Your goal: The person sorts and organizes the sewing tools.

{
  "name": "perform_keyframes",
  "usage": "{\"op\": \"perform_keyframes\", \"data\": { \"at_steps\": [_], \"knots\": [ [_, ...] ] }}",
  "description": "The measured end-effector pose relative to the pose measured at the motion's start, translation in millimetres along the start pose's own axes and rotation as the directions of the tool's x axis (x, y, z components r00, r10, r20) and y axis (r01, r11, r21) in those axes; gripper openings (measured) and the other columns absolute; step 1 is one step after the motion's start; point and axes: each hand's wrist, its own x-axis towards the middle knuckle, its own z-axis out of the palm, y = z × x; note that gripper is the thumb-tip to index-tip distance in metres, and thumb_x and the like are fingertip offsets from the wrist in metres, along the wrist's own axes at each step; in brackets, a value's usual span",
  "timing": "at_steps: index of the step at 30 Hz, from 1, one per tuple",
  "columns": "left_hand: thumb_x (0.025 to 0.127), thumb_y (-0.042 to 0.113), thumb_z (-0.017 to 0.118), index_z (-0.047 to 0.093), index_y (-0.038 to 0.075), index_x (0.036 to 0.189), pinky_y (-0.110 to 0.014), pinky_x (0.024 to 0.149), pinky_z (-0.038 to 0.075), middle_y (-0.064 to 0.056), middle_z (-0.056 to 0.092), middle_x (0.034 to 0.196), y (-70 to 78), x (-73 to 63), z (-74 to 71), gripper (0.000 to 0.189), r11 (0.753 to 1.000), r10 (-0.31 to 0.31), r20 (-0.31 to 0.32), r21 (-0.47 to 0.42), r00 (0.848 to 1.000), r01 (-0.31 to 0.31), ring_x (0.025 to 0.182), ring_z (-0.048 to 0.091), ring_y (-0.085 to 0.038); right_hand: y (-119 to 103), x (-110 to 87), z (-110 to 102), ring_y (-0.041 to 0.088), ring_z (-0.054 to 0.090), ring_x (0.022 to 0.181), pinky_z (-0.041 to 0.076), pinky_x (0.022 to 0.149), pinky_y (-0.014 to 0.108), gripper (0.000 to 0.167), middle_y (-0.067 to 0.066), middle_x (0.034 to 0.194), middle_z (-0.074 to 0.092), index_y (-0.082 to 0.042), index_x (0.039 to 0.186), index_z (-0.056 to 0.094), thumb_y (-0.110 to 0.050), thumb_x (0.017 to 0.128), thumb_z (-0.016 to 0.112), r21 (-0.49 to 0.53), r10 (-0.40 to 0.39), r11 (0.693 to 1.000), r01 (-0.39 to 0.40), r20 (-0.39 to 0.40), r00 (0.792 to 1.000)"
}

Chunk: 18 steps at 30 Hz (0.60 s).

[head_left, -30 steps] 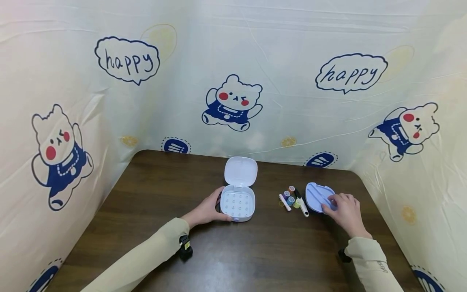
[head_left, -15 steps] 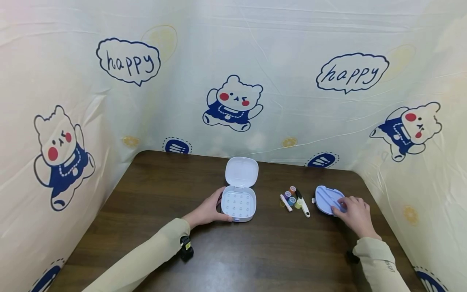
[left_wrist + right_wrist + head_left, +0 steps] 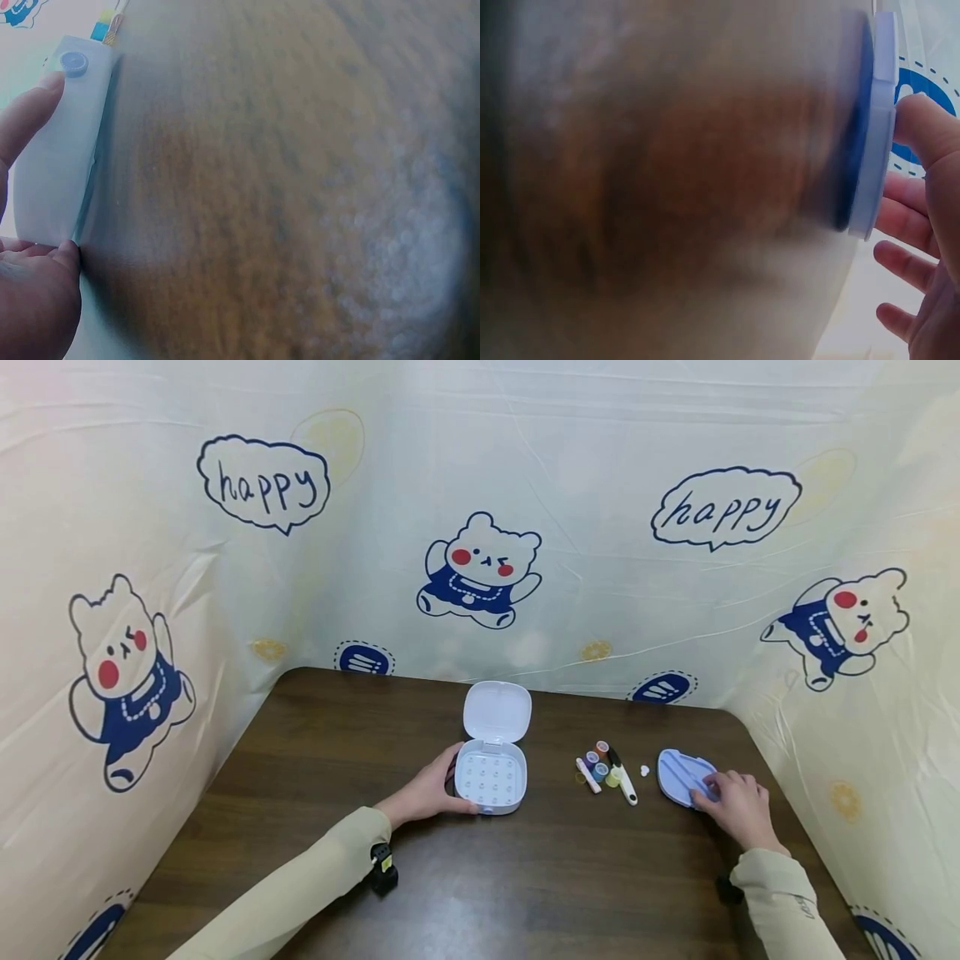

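Observation:
A small white case (image 3: 491,777) stands with its lid raised on the table, rows of small pegs showing inside. My left hand (image 3: 426,789) grips it from the left, thumb along its front near the round latch button (image 3: 73,64) and fingers round its side. Farther right, my right hand (image 3: 738,806) pinches a flat light-blue tray (image 3: 677,777) with a moulded groove by its right edge. In the right wrist view, that tray (image 3: 875,150) is edge-on, close over the table, with the thumb on its upper face. A small white piece (image 3: 644,771) lies left of the tray.
Several coloured thread spools (image 3: 600,772) lie in a cluster between case and tray. Beside them are a slim white-pink stick (image 3: 588,777) and a black-and-white tool (image 3: 624,779). Printed curtains (image 3: 480,460) border the dark wooden table (image 3: 510,885) at back and sides.
My right hand has carried the blue tray to the right, away from the spools, and the small white piece has come into view behind it. My left hand stays on the case.

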Motion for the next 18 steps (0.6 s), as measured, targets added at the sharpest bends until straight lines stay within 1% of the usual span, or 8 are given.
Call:
{"op": "perform_keyframes", "data": {
  "at_steps": [6,11,14,18],
  "knots": [
    [0.078,0.029,0.095,0.02,0.001,0.164,-0.049,0.123,0.034,-0.02,0.029,0.167,-2.1,0.7,0.3,0.118,1.0,0.005,0.004,-0.005,1.0,-0.005,0.152,0.035,-0.034,0.1,-0.2,-2.0,0.055,0.049,0.104,0.034,0.088,0.074,0.04,0.029,0.103,0.064,0.007,0.106,0.07,-0.03,0.091,0.077,-0.019,0.011,1.0,-0.011,0.031,0.999],
    [0.078,0.029,0.095,0.019,0.001,0.164,-0.048,0.123,0.033,-0.02,0.027,0.167,0.1,0.2,-0.2,0.118,1.0,0.001,0.008,-0.015,1.0,-0.001,0.152,0.034,-0.034,-1.1,1.6,-5.8,0.057,0.047,0.108,0.033,0.09,0.075,0.039,0.034,0.112,0.062,0.007,0.11,0.07,-0.027,0.093,0.075,-0.021,0.019,1.0,-0.018,0.047,0.999],
    [0.078,0.028,0.095,0.019,0.001,0.164,-0.047,0.123,0.033,-0.02,0.027,0.168,1.4,-0.2,-0.6,0.118,1.0,-0.001,0.009,-0.021,1.0,0.001,0.153,0.033,-0.033,-1.4,1.9,-6.0,0.058,0.047,0.109,0.032,0.09,0.075,0.04,0.036,0.116,0.062,0.007,0.113,0.07,-0.027,0.094,0.075,-0.021,0.024,1.0,-0.023,0.052,0.998],
    [0.078,0.027,0.095,0.019,0.001,0.164,-0.047,0.123,0.033,-0.02,0.028,0.167,0.3,-0.4,-0.4,0.117,1.0,0.004,0.009,-0.021,1.0,-0.003,0.152,0.034,-0.034,-0.1,1.0,-3.8,0.057,0.048,0.109,0.033,0.089,0.075,0.04,0.036,0.117,0.062,0.007,0.114,0.07,-0.026,0.094,0.075,-0.019,0.031,0.999,-0.03,0.049,0.998]
  ]
}}
